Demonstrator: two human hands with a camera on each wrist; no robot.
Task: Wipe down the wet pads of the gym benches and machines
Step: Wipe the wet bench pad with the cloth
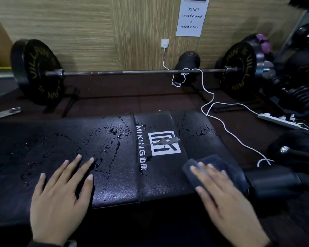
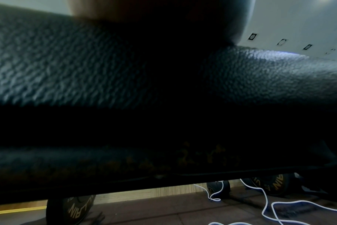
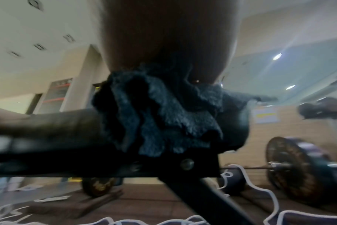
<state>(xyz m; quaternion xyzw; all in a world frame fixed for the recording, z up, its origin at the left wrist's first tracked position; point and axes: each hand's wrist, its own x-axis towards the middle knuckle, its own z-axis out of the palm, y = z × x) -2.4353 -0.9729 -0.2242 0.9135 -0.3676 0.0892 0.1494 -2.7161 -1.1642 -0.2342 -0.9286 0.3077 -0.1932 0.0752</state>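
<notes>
A black leather bench pad (image 1: 114, 175) fills the lower half of the head view, with a white logo and water droplets (image 1: 112, 139) spread over its middle and left. My left hand (image 1: 64, 184) lies flat on the pad, fingers straight and spread. My right hand (image 1: 214, 182) presses a dark blue cloth (image 1: 227, 168) flat against the pad's right end, fingers straight. In the right wrist view the bunched cloth (image 3: 164, 115) sits under my palm on the pad's edge. The left wrist view shows mostly the pad's grained surface (image 2: 58, 68) close up.
A loaded barbell (image 1: 132, 73) lies on the floor along the wood-panel wall behind the bench. A white cable (image 1: 210, 100) runs from a wall socket to a power strip (image 1: 280, 120) on the right. Dumbbells (image 1: 301, 97) crowd the far right.
</notes>
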